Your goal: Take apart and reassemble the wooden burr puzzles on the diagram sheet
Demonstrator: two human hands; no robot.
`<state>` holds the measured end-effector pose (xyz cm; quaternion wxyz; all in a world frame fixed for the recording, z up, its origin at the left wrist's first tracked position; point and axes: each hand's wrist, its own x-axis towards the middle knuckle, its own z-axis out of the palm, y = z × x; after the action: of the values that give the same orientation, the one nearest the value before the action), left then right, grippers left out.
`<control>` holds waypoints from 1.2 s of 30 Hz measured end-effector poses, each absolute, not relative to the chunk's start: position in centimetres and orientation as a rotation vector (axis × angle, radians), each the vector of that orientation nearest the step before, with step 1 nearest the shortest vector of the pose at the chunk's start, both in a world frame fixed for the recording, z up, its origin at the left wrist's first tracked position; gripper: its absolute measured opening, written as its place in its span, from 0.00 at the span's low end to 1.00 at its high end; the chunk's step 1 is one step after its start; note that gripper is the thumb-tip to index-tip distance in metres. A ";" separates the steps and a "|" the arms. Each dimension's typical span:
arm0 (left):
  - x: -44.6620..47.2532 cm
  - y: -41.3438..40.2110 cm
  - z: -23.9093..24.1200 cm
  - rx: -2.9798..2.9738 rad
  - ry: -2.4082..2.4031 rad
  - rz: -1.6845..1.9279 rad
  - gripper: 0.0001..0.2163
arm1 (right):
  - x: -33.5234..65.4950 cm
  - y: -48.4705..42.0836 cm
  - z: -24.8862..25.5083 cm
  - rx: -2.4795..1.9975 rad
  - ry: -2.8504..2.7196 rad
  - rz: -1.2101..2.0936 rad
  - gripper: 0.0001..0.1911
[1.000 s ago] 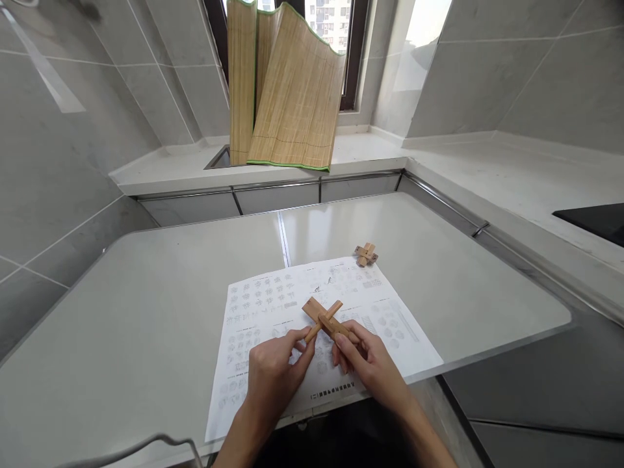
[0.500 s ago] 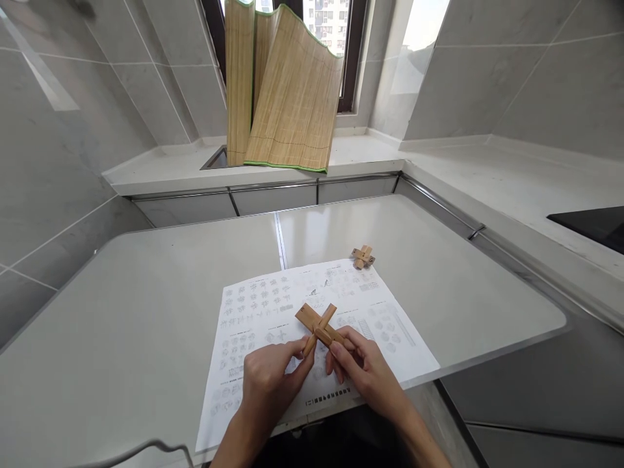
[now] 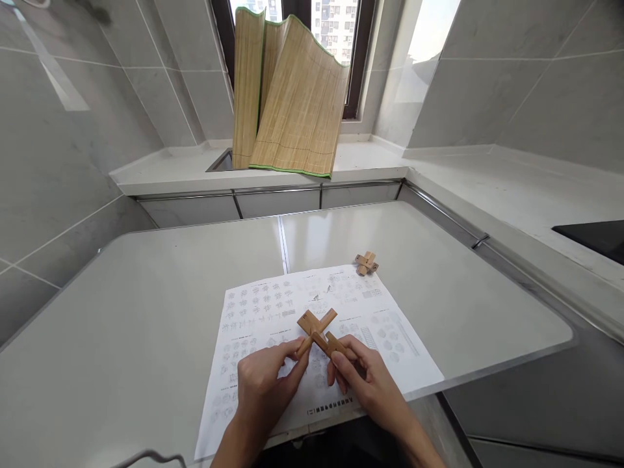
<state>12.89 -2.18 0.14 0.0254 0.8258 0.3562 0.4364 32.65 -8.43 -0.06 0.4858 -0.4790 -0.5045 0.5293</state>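
Two notched wooden bars crossed into an X (image 3: 318, 328) are held just above a printed sheet of diagrams (image 3: 263, 312) on a pale grey table. My left hand (image 3: 266, 383) pinches the lower left end of one bar between thumb and fingers. My right hand (image 3: 365, 380) grips the lower right end of the other bar. A second small wooden cross piece (image 3: 366, 262) lies on the table at the sheet's far right corner, apart from both hands.
A folded bamboo mat (image 3: 287, 97) leans against the window on the white counter (image 3: 185, 170) behind the table. A black hob (image 3: 597, 237) sits on the counter at right. Grey tiled walls close in on both sides. The table edge (image 3: 511, 361) runs near my right wrist.
The crossed bars have shifted slightly and one now sits at a steeper angle. Both hands keep their grips; the view has tilted a little.
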 end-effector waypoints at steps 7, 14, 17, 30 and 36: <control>13.1 -2.3 0.9 2.401 1.171 1.196 0.07 | 32.5 -8.4 -0.3 -1.198 -1.232 1.244 0.17; 12.6 -1.9 2.3 1.894 1.112 0.947 0.31 | 32.4 -8.3 -0.2 -1.236 -1.273 1.216 0.18; 12.2 -1.3 2.5 1.762 1.021 0.764 0.38 | 32.4 -8.4 0.0 -1.231 -1.302 1.216 0.18; 12.8 -0.8 3.2 1.569 0.908 0.697 0.39 | 32.2 -8.4 0.0 -1.202 -1.399 1.242 0.16; 13.6 -0.9 2.4 1.447 0.790 0.800 0.36 | 31.9 -8.6 -0.4 -1.227 -1.490 1.201 0.15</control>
<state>13.64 -0.93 2.42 0.6087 0.6266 0.3420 0.3464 31.90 -8.57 -0.42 0.4205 -0.4896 -0.5947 0.4794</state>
